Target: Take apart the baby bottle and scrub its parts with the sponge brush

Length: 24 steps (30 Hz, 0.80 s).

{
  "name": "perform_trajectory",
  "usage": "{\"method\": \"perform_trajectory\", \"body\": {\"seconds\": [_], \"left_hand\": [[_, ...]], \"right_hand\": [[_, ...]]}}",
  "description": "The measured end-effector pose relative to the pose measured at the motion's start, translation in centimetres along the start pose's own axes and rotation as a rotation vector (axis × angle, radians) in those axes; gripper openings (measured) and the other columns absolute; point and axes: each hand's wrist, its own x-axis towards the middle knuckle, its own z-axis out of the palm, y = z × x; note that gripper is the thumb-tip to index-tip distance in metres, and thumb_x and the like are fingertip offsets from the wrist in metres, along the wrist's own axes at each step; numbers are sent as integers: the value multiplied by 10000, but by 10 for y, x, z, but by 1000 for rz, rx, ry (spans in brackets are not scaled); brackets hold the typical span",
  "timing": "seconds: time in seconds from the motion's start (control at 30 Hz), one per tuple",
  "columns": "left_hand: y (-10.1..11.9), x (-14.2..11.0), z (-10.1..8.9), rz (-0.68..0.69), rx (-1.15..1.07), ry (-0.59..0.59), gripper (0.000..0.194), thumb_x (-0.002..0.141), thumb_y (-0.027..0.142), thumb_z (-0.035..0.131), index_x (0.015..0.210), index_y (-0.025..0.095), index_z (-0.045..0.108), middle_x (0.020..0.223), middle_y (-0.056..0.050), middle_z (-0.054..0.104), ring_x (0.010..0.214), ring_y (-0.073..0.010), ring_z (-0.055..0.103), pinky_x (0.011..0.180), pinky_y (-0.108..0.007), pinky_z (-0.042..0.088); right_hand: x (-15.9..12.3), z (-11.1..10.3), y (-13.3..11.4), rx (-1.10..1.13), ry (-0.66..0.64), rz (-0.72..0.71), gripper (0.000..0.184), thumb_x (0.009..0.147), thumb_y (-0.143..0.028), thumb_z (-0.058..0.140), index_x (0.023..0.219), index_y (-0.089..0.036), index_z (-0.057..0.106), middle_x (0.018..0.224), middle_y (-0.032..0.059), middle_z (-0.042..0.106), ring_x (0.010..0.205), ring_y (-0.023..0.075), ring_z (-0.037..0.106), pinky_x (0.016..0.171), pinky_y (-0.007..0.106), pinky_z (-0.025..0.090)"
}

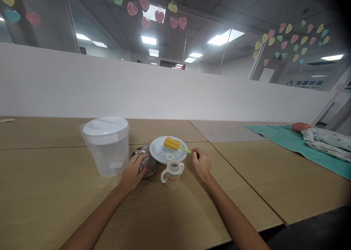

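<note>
My left hand (135, 170) rests on the edge of a small metal bowl (149, 167), fingers curled around a small clear part inside it. My right hand (201, 163) pinches the green handle of a yellow sponge brush (172, 143), whose sponge head lies on a white plate (161, 149). A small white ring (169, 156) also lies on the plate. An open baby bottle with two white handles (172, 174) stands between my hands on the wooden table (55, 191).
A translucent plastic pitcher with a white lid (107, 144) stands left of the bowl. At far right a teal mat (290, 140) holds a baby doll in printed clothes (323, 138). A white partition wall (137, 85) runs behind the table.
</note>
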Motion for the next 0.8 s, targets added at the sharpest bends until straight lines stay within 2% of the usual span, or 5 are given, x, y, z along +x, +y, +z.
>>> {"method": "perform_trajectory", "body": {"seconds": [0.1, 0.27, 0.4, 0.63, 0.8], "left_hand": [[0, 0, 0, 38, 66, 7, 372, 844, 216, 425, 1204, 261, 503, 1076, -60, 574, 1010, -240, 510, 867, -394, 420], [0, -1, 8, 44, -34, 39, 237, 870, 306, 417, 1009, 226, 591, 1018, -46, 623, 964, -203, 568, 853, -345, 460], [-5, -2, 17, -8, 30, 26, 213, 842, 353, 463, 921, 224, 612, 959, -50, 655, 941, -228, 590, 836, -375, 470], [-5, -4, 16, -9, 61, 66, 341, 858, 365, 442, 1129, 204, 572, 1098, -77, 641, 1070, -251, 539, 914, -417, 426], [19, 20, 1, 46, 40, 135, 286, 886, 329, 390, 1022, 209, 611, 1034, -59, 648, 1005, -221, 540, 895, -380, 399]], "right_hand": [[0, 0, 0, -20, 6, -23, 363, 824, -305, 343, 835, -177, 682, 676, 35, 667, 571, 127, 546, 544, 225, 257], [1, 1, 2, -60, 57, -71, 317, 807, -288, 388, 793, -188, 689, 652, 22, 662, 532, 107, 522, 528, 222, 237], [7, 2, 9, -166, 179, -105, 223, 763, -264, 476, 732, -205, 689, 581, -1, 633, 491, 96, 486, 506, 227, 203], [16, -11, 14, -296, 422, -516, 158, 766, -204, 539, 741, -196, 695, 570, -1, 606, 558, 91, 500, 586, 231, 290], [19, -20, 10, -373, 461, -692, 143, 769, -196, 551, 736, -178, 689, 514, -5, 533, 528, 81, 448, 594, 251, 283]]}}
